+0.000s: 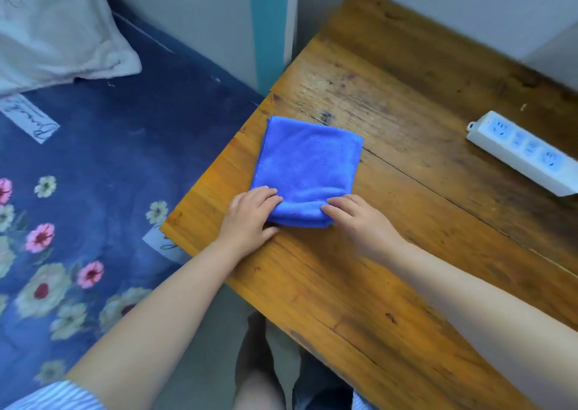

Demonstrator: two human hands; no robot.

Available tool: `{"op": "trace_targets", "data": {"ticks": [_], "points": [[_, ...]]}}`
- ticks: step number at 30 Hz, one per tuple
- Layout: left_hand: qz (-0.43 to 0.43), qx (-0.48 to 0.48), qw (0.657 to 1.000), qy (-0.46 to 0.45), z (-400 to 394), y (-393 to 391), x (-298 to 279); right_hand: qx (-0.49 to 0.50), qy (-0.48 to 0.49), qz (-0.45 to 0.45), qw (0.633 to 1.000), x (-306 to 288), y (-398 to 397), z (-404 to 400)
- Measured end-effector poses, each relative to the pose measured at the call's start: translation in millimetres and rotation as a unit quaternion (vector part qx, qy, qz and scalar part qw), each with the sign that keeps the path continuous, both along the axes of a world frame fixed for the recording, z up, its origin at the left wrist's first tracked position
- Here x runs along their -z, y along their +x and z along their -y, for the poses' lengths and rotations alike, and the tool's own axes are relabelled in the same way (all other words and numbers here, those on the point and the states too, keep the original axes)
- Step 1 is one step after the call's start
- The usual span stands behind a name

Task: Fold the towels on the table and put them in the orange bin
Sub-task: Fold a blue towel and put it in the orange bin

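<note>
towel (308, 165) – fluffy matt cloth | table (406, 253) – worn glossy wood | power strip (525, 151) – smooth plastic

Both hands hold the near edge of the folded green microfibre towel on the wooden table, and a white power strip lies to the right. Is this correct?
Not quite: the folded microfibre towel is blue, not green, as the head view shows. The rest holds: the left hand and right hand hold its near edge on the wooden table, and the white power strip lies to the right.

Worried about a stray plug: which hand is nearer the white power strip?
Right. The right hand grips the blue towel on the side facing the power strip; the left hand holds the towel's far corner.
</note>
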State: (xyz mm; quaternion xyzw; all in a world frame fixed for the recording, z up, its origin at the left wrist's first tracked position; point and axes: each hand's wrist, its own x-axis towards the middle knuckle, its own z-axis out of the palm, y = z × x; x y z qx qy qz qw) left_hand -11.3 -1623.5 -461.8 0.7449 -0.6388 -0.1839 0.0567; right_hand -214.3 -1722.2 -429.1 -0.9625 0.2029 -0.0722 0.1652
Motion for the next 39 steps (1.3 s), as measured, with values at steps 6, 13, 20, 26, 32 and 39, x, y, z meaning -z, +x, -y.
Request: {"op": "trace_targets", "data": {"ticks": [6, 13, 20, 26, 32, 39], "points": [[-0.024, -0.102, 0.993, -0.048, -6.3, -5.7, -10.0, 0.036, 0.087, 0.068, 0.993, -37.4, 17.7, 13.7], [-0.066, -0.208, 0.968, -0.122, -79.8, 53.6, -81.2, 0.016, 0.123, 0.062, 0.990, -79.2, 87.0, -6.6], [-0.085, -0.380, 0.901, -0.191, -219.8, 145.0, -153.1, -0.060, 0.193, 0.058, 0.978, -122.5, 229.1, -108.0], [-0.059, -0.501, 0.828, -0.245, -387.3, 225.6, -191.1, -0.192, 0.185, 0.036, 0.963, -158.0, 359.4, -255.4], [-0.031, -0.541, 0.792, -0.283, -504.3, 307.5, -222.7, -0.225, 0.218, 0.004, 0.950, -191.1, 461.8, -374.7], [-0.037, -0.568, 0.758, -0.319, -569.2, 392.9, -238.6, -0.245, 0.151, 0.029, 0.957, -209.9, 570.9, -441.8]]}}
